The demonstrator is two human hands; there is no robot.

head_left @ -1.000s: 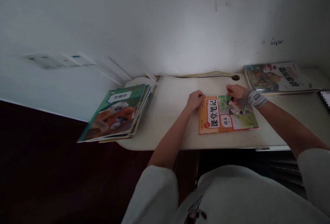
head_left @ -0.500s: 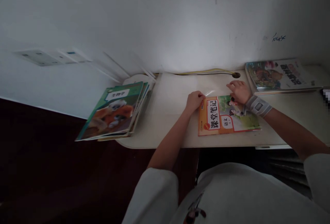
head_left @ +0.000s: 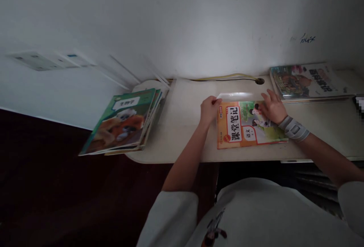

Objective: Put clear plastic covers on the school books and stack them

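An orange and green book (head_left: 247, 131) lies face up before me at the desk's front edge. A clear plastic sheet (head_left: 236, 96) juts out beyond its top edge and catches the light. At the book's upper left corner, my left hand (head_left: 209, 108) pinches the corner of this sheet between thumb and fingers. My right hand (head_left: 274, 107), with a grey band on its wrist, rests over the book's upper right part, fingers spread and partly bent. Whether its fingertips press on the cover or the plastic is hard to make out.
To the left, a stack of books (head_left: 122, 121) with a green cover on top overhangs the desk (head_left: 182, 140). More books (head_left: 309, 82) lie at the back right. A yellow cable (head_left: 227, 75) runs along the wall to a hole (head_left: 259, 81) in the desk.
My right hand has shifted slightly right and its curled fingers have spread out. The plastic's edge now shows as a long strip above the book. My left hand still pinches its corner.
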